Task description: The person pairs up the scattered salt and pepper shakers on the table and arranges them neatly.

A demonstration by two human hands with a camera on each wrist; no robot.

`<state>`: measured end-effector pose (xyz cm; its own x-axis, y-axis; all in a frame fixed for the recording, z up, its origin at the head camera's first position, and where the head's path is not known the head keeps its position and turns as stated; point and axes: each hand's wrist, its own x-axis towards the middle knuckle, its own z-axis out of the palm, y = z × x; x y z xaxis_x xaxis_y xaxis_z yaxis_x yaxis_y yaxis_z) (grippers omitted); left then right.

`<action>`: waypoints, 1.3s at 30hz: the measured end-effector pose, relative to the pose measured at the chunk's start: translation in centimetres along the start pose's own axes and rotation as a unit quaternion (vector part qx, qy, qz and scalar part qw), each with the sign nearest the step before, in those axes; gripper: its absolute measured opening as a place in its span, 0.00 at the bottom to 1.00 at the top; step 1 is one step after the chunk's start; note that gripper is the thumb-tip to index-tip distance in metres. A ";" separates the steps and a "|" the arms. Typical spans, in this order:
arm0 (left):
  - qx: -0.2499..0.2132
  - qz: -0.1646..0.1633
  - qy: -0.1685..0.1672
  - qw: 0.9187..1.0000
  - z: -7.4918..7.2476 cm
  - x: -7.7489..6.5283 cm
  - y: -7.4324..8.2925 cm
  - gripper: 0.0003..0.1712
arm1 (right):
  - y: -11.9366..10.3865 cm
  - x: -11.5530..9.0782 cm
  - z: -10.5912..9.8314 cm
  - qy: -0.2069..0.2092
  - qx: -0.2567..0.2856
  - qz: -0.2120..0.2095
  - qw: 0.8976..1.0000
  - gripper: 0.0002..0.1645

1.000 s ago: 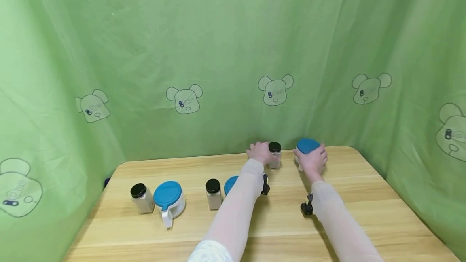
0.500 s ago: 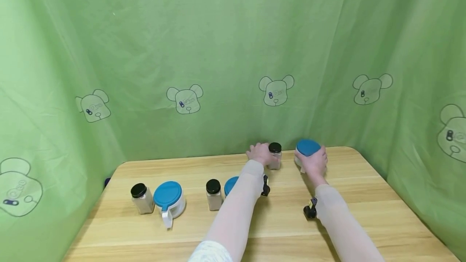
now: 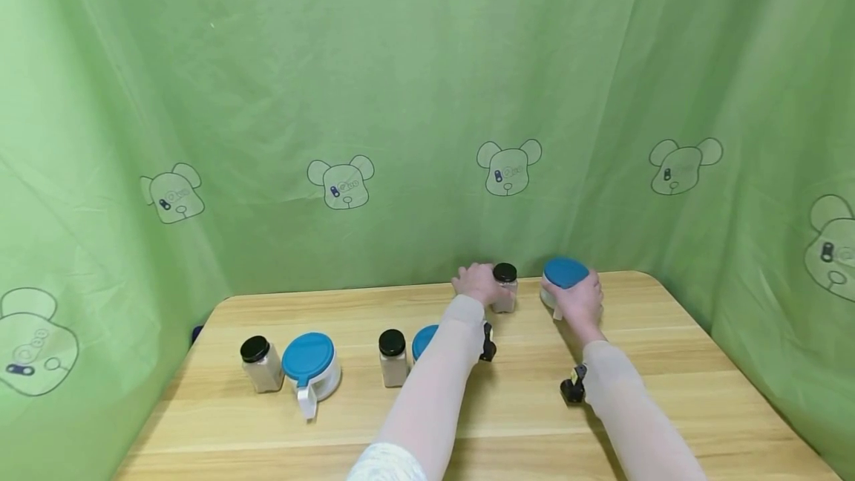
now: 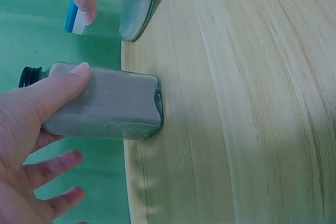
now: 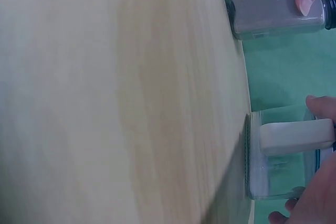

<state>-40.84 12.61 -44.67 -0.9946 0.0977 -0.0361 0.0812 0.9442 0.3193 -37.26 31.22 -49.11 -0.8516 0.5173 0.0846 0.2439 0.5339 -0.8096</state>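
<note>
At the table's back edge, my left hand (image 3: 479, 282) holds a square clear jar (image 3: 505, 298) with a black lid and greyish contents. The left wrist view shows the thumb (image 4: 65, 85) along one side of this jar, the lower fingers spread free. To its right, my right hand (image 3: 580, 301) grips a clear seasoning pot (image 3: 551, 298) around its blue lid (image 3: 565, 272). The pot's white handle (image 5: 296, 136) faces the front, and fingers lie on both sides of the lid in the right wrist view. Both containers stand upright, a small gap between them.
Nearer the front left stand another black-lidded jar (image 3: 262, 368) and a blue-lidded pot (image 3: 309, 359) with a white handle. Mid-table is a third such jar (image 3: 392, 362), beside a blue-lidded pot (image 3: 424, 338) partly hidden by the left forearm. A green curtain (image 3: 414, 228) hangs behind the table.
The right hand and wrist have turned slightly, forearm shifting right and toward the front; the seasoning pot's handle has swung a little right. The left hand keeps its hold on the jar.
</note>
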 end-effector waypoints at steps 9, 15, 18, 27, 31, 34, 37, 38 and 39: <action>0.012 0.005 0.017 1.000 -0.6 -0.7 0.1 0.38 | 0.0 -0.1 0.0 0.001 0.009 0.000 1.000 0.65; 0.012 0.002 0.021 1.000 -0.6 -0.8 0.1 0.37 | 0.0 -0.1 0.0 0.004 0.013 -0.001 1.000 0.64; 0.010 0.001 0.021 1.000 -0.6 -0.8 0.1 0.37 | 0.0 -0.2 0.0 0.003 0.016 0.000 1.000 0.64; 0.004 0.011 0.028 1.000 -0.8 -0.9 0.2 0.35 | 0.2 -0.1 -0.1 0.001 0.027 -0.001 1.000 0.64; -0.008 0.014 0.036 0.999 -1.1 -1.1 0.2 0.34 | 0.1 -0.3 -0.2 0.000 0.027 -0.003 1.000 0.65; -0.015 0.016 0.042 0.999 -1.1 -1.1 0.3 0.35 | 0.0 -0.4 -0.4 0.000 0.026 -0.007 1.000 0.65; -0.019 0.018 0.046 0.999 -1.2 -1.3 0.3 0.36 | -0.1 -0.5 -0.4 -0.003 0.028 -0.010 1.000 0.65; -0.020 0.019 0.047 0.998 -1.3 -1.3 0.3 0.37 | -0.2 -0.6 -0.5 -0.004 0.028 -0.013 1.000 0.65; -0.019 0.020 0.048 0.998 -1.3 -1.4 0.4 0.37 | -0.2 -0.6 -0.5 -0.005 0.029 -0.015 0.999 0.65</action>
<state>-39.50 12.40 -43.23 -0.9925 0.1016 0.0681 0.1193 0.9271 0.3553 -36.56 31.14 -48.69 -0.8624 0.4955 0.1037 0.1917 0.5092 -0.8390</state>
